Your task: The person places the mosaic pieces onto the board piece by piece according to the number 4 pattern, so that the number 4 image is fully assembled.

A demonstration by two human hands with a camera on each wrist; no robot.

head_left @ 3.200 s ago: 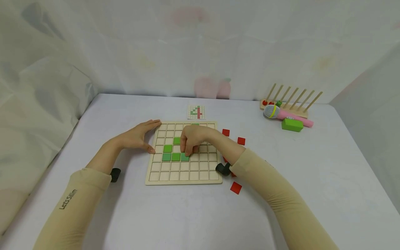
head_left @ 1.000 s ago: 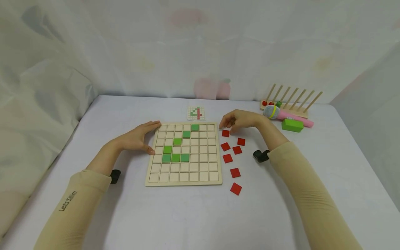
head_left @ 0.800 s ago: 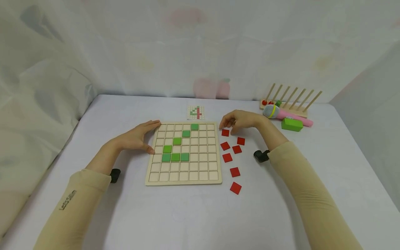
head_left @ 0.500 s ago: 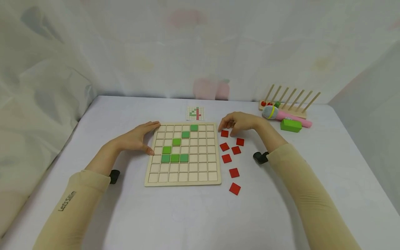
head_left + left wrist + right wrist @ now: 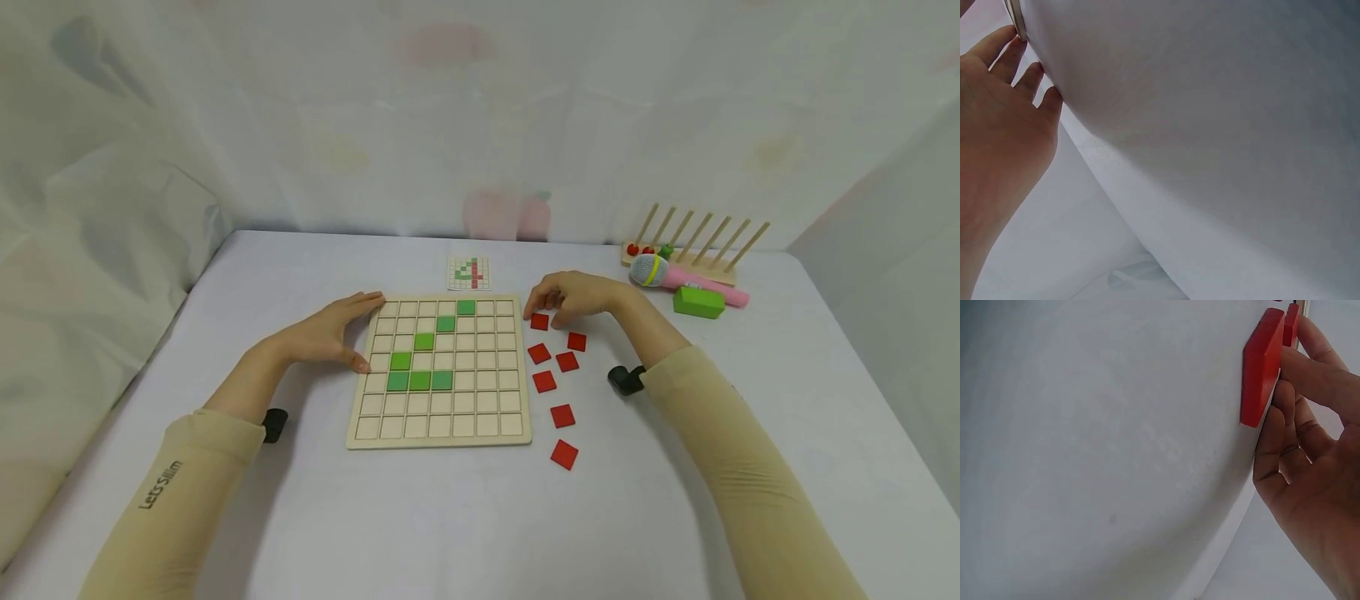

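My left hand rests at the left edge of a wooden grid board, fingertips at its far left corner and thumb farther down the same side. In the left wrist view, the fingers touch a small piece of the board's edge. Several green tiles sit in the grid, one row plus a diagonal rising to the right. My right hand lies beside the board, fingers loosely bent, thumb and forefinger on either side of a red tile. Small gaps show between them and the tile.
Several more red tiles are scattered right of the board. A pattern card lies beyond it. Far right are a pink microphone, a green block and a wooden peg stand with small beads. White cloth backs the table.
About three seconds ago my right hand was over a green tile on the board; it moved right to the red tiles and has stayed there. The left hand has kept its place.
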